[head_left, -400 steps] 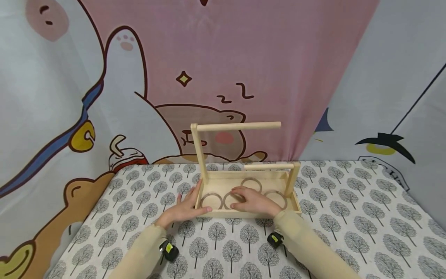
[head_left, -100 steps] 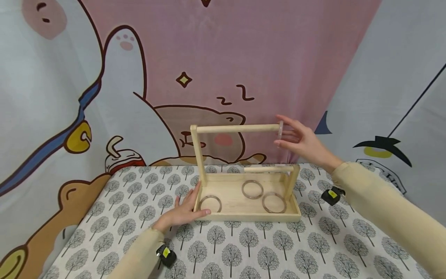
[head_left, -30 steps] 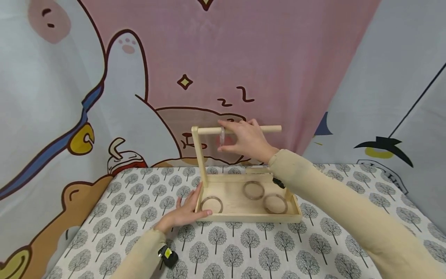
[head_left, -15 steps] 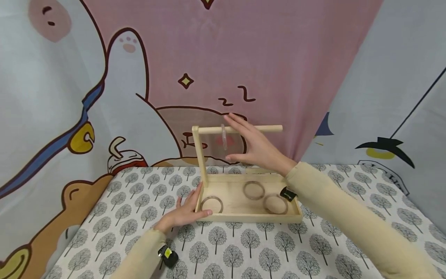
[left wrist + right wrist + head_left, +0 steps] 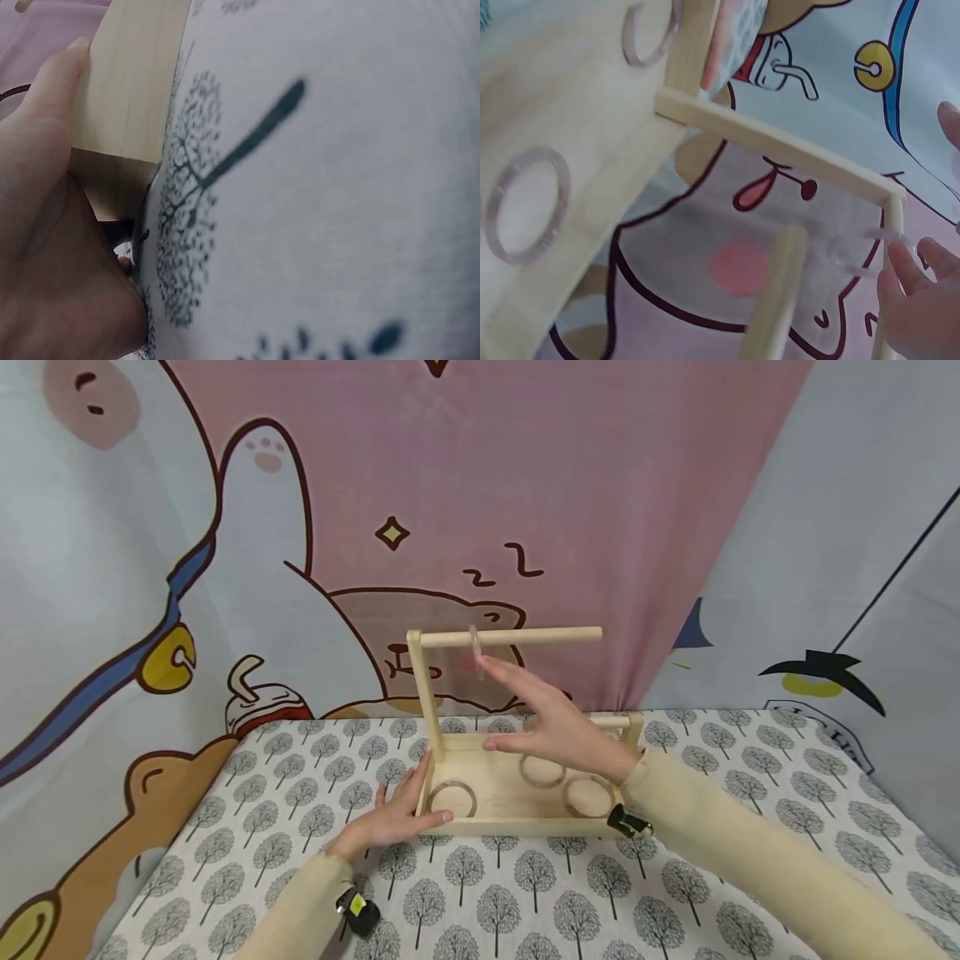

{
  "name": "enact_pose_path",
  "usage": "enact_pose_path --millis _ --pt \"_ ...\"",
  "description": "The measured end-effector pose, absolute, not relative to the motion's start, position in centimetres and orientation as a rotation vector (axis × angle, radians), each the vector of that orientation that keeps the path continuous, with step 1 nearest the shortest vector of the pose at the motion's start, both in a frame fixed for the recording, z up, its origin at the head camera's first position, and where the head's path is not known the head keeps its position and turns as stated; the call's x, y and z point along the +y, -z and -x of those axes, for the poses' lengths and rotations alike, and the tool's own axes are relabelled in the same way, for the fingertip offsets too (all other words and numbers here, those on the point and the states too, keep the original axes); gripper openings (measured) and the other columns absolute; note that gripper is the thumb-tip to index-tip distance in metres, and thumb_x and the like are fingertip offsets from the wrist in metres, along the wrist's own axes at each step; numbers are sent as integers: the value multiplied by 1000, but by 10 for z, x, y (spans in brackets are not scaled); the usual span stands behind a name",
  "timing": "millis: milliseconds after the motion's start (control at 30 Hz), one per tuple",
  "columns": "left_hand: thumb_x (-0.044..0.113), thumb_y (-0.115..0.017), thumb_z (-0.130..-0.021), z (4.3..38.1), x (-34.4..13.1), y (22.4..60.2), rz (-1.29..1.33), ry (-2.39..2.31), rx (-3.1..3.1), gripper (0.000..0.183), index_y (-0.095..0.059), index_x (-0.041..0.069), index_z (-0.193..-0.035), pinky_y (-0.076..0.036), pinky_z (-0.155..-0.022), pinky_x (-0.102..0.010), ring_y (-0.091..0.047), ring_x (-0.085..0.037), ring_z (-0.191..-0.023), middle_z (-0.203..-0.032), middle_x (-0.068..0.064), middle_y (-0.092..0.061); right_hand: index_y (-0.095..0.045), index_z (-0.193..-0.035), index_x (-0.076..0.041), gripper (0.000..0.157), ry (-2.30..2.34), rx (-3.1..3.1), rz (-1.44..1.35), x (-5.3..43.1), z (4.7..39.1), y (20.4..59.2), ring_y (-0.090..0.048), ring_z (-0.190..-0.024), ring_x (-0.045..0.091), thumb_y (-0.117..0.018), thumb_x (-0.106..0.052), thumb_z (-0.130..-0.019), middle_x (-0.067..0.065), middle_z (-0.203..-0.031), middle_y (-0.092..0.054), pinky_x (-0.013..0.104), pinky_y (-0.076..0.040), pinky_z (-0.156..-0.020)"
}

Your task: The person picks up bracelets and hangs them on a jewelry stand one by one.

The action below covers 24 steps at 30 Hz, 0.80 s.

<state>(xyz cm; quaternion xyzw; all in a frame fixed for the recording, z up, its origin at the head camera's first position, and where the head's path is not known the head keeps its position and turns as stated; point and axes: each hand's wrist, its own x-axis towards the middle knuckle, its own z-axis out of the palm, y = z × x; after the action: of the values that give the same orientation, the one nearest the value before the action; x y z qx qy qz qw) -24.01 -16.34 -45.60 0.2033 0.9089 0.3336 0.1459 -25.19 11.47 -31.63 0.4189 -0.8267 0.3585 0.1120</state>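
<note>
A clear, pale bangle (image 5: pixel 475 645) hangs on the tall bar (image 5: pixel 540 635) of a wooden display stand, left of the bar's middle. My right hand (image 5: pixel 558 718) is just below and to the right of it, fingers stretched, the fingertips overlapping the bangle's lower part; thumb and fingers are spread apart with nothing held. At the left end of the stand's tray (image 5: pixel 525 827), my left hand (image 5: pixel 390 820) rests with straight fingers along the end and the thumb on the front rim. In the left wrist view, its thumb (image 5: pixel 52 82) lies along the wood.
Inside the tray lie three more bangles: one at the left (image 5: pixel 474 795), one near the back (image 5: pixel 542 787) and one at the right (image 5: pixel 588 817). A lower bar (image 5: pixel 611 722) juts leftward from the short right post. Tree-print cloth (image 5: pixel 495 902) covers the table; a cartoon curtain hangs behind.
My right hand has taken a bangle from the tray's middle, passed it over the tall bar's free end and slid it left. It has since let go and dropped lower. The left hand stays put.
</note>
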Motion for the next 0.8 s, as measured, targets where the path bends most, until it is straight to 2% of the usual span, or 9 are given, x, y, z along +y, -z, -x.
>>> enact_pose_path --millis 167,400,600,800 --pt "48 -57 -93 240 -163 456 -588 -961 2620 100 14 12 -153 17 -102 -67 3 -38 -144 -159 -13 -2 -24 -155 -19 94 -1133 -2443 -1281 117 243 329 -26 -141 19 -79 -31 -80 -2 -157 -26 49 -27 -110" --pt "48 -56 -93 241 -164 457 -580 -946 2617 100 14 12 -153 17 -102 -67 3 -37 -144 -159 -13 -1 -25 -154 -26 93 -1099 -2529 -1259 122 233 348 -33 -137 19 -79 -37 -80 -7 -155 -29 48 -30 -109" --pt "48 -57 -93 242 -164 456 -584 -948 2615 100 15 12 -153 17 -102 -67 3 -37 -144 -160 -11 1 -24 -154 -34 92 -1160 -2602 -1224 123 226 362 -31 -139 22 -79 -35 -80 -4 -155 -30 50 -26 -110" --pt "48 -57 -93 242 -163 457 -587 -941 2625 101 15 11 -153 16 -102 -68 3 -38 -144 -160 -11 0 -26 -152 -38 90 -1292 -2688 -1200 124 217 373 -39 -133 17 -79 -35 -80 -7 -151 -37 53 -37 -102"
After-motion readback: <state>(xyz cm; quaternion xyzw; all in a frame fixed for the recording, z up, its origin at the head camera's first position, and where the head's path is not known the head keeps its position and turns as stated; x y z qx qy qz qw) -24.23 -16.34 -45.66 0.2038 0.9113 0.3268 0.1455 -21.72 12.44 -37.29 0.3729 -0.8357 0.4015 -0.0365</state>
